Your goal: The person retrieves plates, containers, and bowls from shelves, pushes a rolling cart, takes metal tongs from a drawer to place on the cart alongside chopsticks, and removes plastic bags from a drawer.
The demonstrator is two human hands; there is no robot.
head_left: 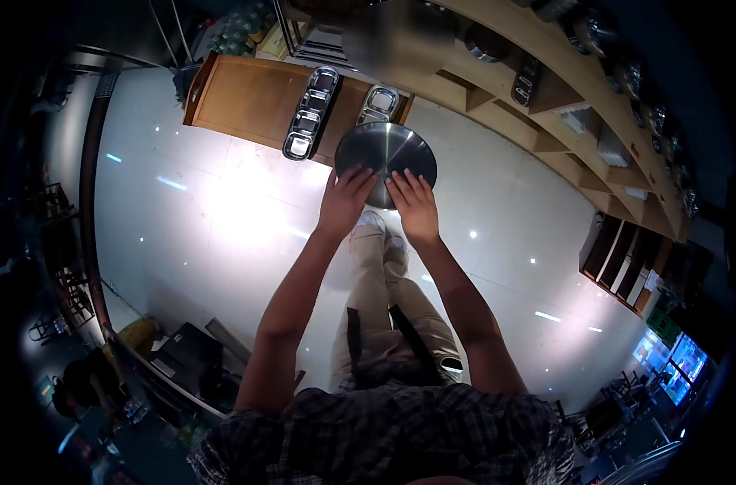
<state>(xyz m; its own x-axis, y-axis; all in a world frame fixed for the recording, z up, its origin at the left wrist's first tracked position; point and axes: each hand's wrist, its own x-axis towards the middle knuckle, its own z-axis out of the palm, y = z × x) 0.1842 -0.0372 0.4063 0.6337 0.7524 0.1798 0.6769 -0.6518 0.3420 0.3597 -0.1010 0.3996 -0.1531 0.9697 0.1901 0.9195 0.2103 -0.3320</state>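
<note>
In the head view, a round, shiny metal plate is held out in front of me above the floor, over the near edge of a wooden bench. My left hand grips its near left side, fingers lying over the top surface. On the near right side, my right hand holds it the same way. The thumbs are hidden. Just beyond the plate, a metal compartment tray is partly covered by it. To the left, a long metal tray with several compartments lies across the bench.
The wooden bench stands ahead on a pale tiled floor. Wooden shelving with metal ware curves along the right. A dark slatted rack is at the far right. At lower left is a black box-like object, with a person beyond it.
</note>
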